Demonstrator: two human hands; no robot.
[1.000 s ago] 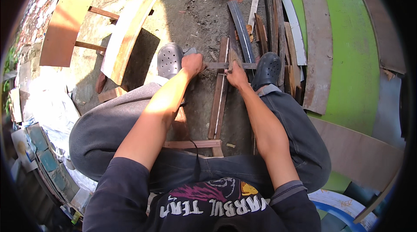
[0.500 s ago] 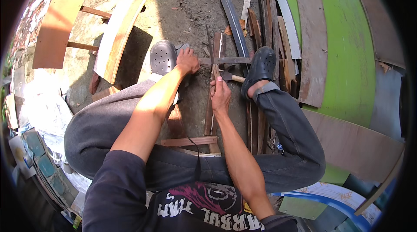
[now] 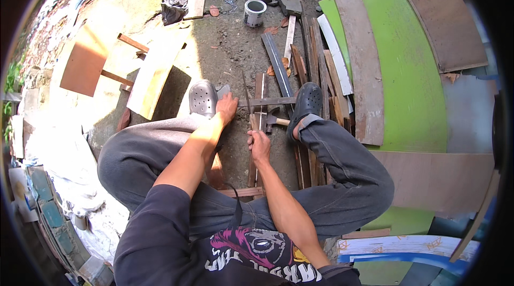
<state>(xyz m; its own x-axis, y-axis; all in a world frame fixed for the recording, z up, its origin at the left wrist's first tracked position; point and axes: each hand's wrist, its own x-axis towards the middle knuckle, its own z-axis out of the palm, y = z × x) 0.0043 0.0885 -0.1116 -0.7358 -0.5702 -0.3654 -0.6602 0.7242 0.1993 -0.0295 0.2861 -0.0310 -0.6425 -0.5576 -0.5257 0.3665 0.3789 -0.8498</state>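
With the left hand [image 3: 227, 107] gripping the crosswise strip [image 3: 278, 101] and the right hand [image 3: 259, 145] closed around the long, thin tool [image 3: 247, 92], brace the strip firmly.

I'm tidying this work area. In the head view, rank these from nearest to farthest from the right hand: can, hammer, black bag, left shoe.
From the right hand:
1. Hammer: just ahead, slightly right.
2. Left shoe: ahead and left.
3. Can: nearly straight ahead, well beyond.
4. Black bag: far ahead, left.
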